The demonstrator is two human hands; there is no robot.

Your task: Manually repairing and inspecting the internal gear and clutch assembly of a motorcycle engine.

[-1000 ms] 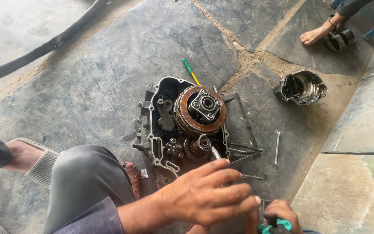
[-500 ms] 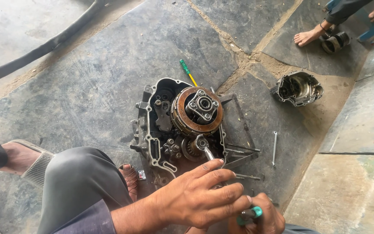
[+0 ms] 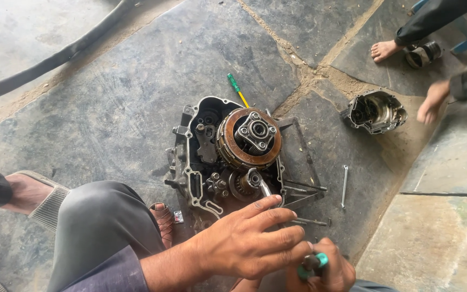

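The right hand (image 3: 325, 270) is closed in a firm grip round a teal-handled hand tool (image 3: 313, 263) low in the view, its working end hidden behind the left hand (image 3: 244, 243), so what it bears on cannot be told. The left hand holds nothing: it lies palm down with fingers (image 3: 268, 204) spread, the tips at the near edge of the opened, greasy grey metal engine crankcase (image 3: 190, 173), just beside a small steel gear and shaft (image 3: 252, 179). Judging from this, the left hand serves best as a brace, pressing the casing flat on the stone floor (image 3: 109, 97) so that it does not rock as the tool turns, with fingertips kept off the gear teeth. Above the gear sits the round rust-brown clutch pack with its steel centre plate (image 3: 249, 136), and beyond it lies a green-and-yellow screwdriver (image 3: 238, 89). Long bolts (image 3: 304, 188) and a slim steel spanner (image 3: 344, 186) lie loose to the right, near enough to be knocked. Well apart at upper right rests a separate grey engine cover (image 3: 377, 111), with another person's blurred hand (image 3: 433, 103) and bare foot (image 3: 386, 50) near it.
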